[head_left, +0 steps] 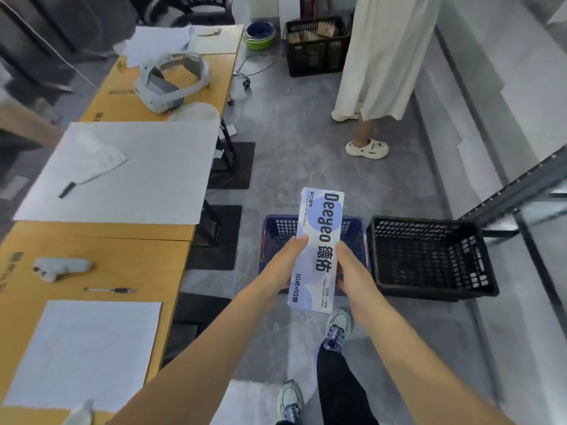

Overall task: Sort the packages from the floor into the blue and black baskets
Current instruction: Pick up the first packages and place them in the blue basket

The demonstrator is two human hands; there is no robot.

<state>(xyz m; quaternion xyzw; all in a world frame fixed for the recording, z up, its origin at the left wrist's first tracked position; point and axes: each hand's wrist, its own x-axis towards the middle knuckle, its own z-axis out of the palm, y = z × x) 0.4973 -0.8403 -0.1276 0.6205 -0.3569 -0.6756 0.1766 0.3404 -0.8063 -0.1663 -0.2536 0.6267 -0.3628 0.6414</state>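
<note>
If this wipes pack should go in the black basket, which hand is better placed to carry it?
Probably the right hand: it grips the long white-and-lilac wipes pack on the side facing the black plastic basket; the left hand would cross over.

A white headset is lying far along the left desk; nearer, a pen is resting beside a grey controller.

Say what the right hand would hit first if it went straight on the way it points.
Probably the blue basket, likely its far wall; the right hand holds the package above it. Depth is unclear.
</note>
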